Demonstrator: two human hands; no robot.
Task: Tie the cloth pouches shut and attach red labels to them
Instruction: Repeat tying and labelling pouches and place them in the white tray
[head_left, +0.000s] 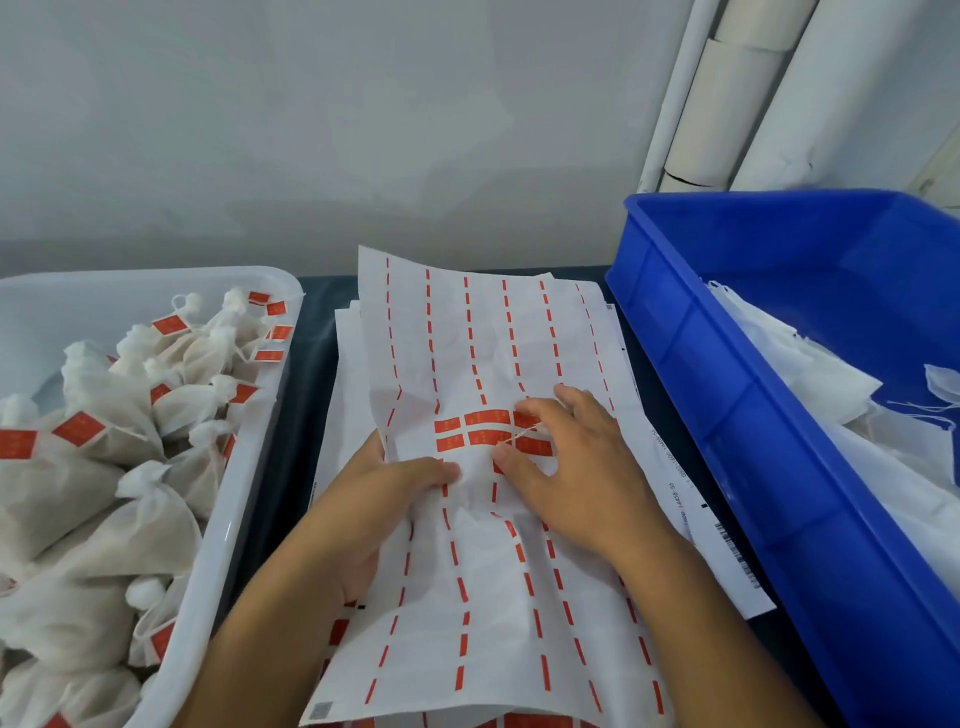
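Label sheet (467, 571) lies mid-bench, nearly spent: only a short double row of red labels (491, 431) left at its centre, the rest bare backing with red dashes. A thin white string (522, 435) crosses the labels' 3 o'clock end; the pouch it belongs to is hidden, probably under the sheet.

Right hand (576, 467) rests over that end, fingers curled at the string, apparently pinching it. Left hand (384, 499) grips the sheet's 9 o'clock edge, thumb on top, bunching the paper.

Step in hand, by my reading: sticking a label round the string. Keep the string taut and flat across the adhesive, hold the backing steady, fold squarely.

White tub (244, 499) at 9 o'clock holds tied, labelled pouches (104, 467). Blue crate (727, 415) at 3 o'clock holds empty white pouches (831, 384).
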